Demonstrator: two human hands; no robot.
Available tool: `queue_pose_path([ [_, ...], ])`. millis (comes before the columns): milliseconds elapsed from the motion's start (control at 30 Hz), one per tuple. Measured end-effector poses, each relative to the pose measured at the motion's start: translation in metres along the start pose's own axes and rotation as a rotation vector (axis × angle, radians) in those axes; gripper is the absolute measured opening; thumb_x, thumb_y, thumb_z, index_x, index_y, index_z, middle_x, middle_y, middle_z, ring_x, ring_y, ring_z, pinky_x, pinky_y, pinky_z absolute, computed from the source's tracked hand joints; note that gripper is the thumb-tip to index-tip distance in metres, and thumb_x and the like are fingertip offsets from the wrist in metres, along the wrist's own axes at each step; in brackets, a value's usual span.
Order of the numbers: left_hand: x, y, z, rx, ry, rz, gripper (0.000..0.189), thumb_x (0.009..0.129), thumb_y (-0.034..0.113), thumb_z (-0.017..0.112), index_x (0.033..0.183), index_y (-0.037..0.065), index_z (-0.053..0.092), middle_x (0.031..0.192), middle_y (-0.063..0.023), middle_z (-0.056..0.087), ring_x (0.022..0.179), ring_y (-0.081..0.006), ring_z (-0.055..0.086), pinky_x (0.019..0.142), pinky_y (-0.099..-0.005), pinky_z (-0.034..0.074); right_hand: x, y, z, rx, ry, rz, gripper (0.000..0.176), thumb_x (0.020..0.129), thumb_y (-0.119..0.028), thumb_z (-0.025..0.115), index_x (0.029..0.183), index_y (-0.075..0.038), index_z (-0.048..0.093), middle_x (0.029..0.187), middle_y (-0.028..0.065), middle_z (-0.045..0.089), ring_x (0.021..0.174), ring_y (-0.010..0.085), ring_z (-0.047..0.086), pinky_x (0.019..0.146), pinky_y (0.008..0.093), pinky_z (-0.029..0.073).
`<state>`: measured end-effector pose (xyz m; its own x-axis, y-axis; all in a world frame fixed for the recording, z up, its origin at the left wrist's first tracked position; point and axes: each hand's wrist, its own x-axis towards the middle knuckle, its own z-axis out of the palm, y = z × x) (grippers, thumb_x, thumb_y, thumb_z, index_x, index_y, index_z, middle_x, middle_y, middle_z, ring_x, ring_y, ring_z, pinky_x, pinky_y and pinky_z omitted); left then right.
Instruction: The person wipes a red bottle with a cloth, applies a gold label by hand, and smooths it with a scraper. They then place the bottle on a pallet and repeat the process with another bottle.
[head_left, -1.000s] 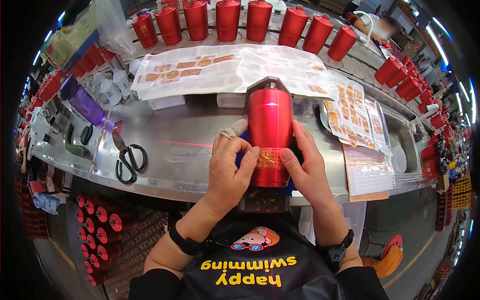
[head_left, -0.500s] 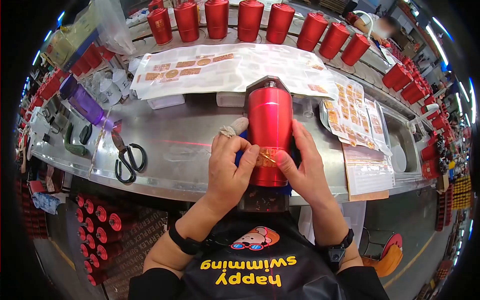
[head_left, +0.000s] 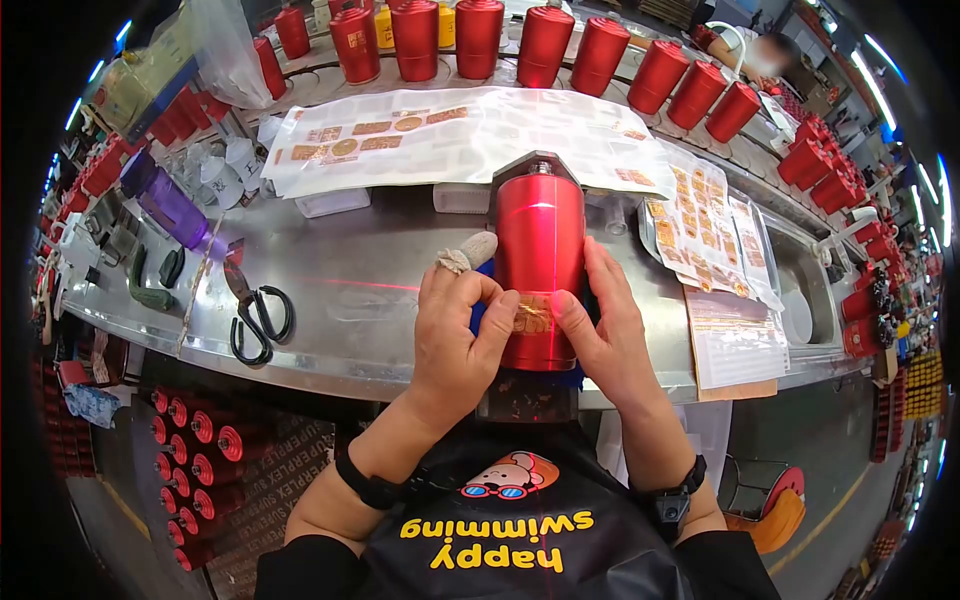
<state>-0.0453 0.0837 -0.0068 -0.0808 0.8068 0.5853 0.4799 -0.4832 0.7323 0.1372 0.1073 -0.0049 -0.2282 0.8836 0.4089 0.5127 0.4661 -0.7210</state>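
Workpiece: red canister [head_left: 540,250] lies sideways in a cradle [head_left: 520,402] at the worktop's near edge, wall facing up | left hand [head_left: 455,335]: fingers curled against its left flank, thumb pressing gold label [head_left: 533,313] | right hand [head_left: 605,330]: fingers grasping the right flank (steadying it), thumb on the label's other end

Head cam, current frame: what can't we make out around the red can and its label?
All in the head view.
Print on the gold label of the red can: too small, and its edges are covered by the thumbs of the left hand and right hand. Pinch or press is unclear.
Most of the holder: hidden by can and hands.
Tops in the back row of cans: cut by the upper edge.
Print on the sticker sheets: too small.
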Motion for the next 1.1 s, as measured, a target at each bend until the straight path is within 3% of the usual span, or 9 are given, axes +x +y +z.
queue_pose_path([
  [33,0.0,-0.001,0.001,-0.002,0.012,0.011,0.019,0.091,0.018,0.065,0.082,0.002,0.059,0.084,-0.0152,0.056,0.086,-0.0328,0.051,0.081,-0.0407,0.041,0.0,0.001,0.0,-0.013,0.003,-0.011,0.072,0.094,-0.036,0.063,0.142,0.011,0.036,0.141,0.0294,0.043,0.129,0.0423,0.043,0.108,0.0461,0.034],
  [133,-0.001,-0.001,-0.002,0.042,-0.019,0.007,0.018,0.093,0.016,0.064,0.084,0.001,0.06,0.093,-0.0162,0.06,0.086,-0.0285,0.056,0.081,-0.0379,0.043,0.0,0.001,0.001,-0.057,0.008,-0.047,0.072,0.094,-0.035,0.063,0.143,0.009,0.035,0.141,0.0291,0.044,0.128,0.0425,0.044,0.107,0.0462,0.035],
  [233,0.0,0.002,0.0,-0.001,0.004,0.002,0.019,0.091,0.018,0.065,0.083,0.002,0.059,0.083,-0.0145,0.057,0.086,-0.0323,0.051,0.08,-0.0406,0.041,0.002,-0.008,0.0,-0.076,0.004,-0.062,0.072,0.094,-0.034,0.063,0.144,0.008,0.034,0.141,0.0288,0.044,0.126,0.0426,0.045,0.106,0.0463,0.036],
  [433,0.001,-0.002,0.002,-0.009,0.04,0.066,0.019,0.092,0.017,0.064,0.084,0.002,0.06,0.09,-0.016,0.061,0.09,-0.0334,0.052,0.084,-0.0415,0.042,0.002,-0.006,0.0,-0.043,-0.01,-0.009,0.072,0.095,-0.035,0.061,0.144,0.01,0.033,0.142,0.0289,0.043,0.127,0.0426,0.043,0.108,0.0464,0.034],
  [633,-0.002,-0.005,0.0,-0.028,0.023,0.068,0.02,0.093,0.019,0.063,0.084,0.002,0.06,0.085,-0.0143,0.06,0.087,-0.0335,0.052,0.083,-0.0424,0.041,0.001,-0.006,0.0,-0.022,-0.019,0.019,0.072,0.097,-0.039,0.057,0.142,0.013,0.034,0.143,0.0306,0.04,0.129,0.0431,0.041,0.11,0.0463,0.032],
  [1000,-0.006,-0.004,0.002,-0.007,-0.029,-0.048,0.018,0.091,0.018,0.065,0.084,0.002,0.058,0.083,-0.0133,0.056,0.084,-0.0319,0.051,0.08,-0.0415,0.04,-0.001,-0.002,0.001,-0.074,-0.02,-0.018,0.073,0.097,-0.039,0.058,0.143,0.012,0.033,0.143,0.031,0.04,0.131,0.0435,0.04,0.11,0.0463,0.032],
  [1100,-0.006,-0.004,0.001,0.035,-0.034,-0.044,0.02,0.092,0.019,0.065,0.084,0.002,0.059,0.085,-0.0139,0.056,0.083,-0.0286,0.053,0.08,-0.0379,0.042,-0.001,-0.004,0.0,-0.071,-0.019,0.006,0.072,0.097,-0.039,0.059,0.145,0.01,0.035,0.146,0.0281,0.04,0.138,0.0357,0.039,0.114,0.0403,0.029],
])
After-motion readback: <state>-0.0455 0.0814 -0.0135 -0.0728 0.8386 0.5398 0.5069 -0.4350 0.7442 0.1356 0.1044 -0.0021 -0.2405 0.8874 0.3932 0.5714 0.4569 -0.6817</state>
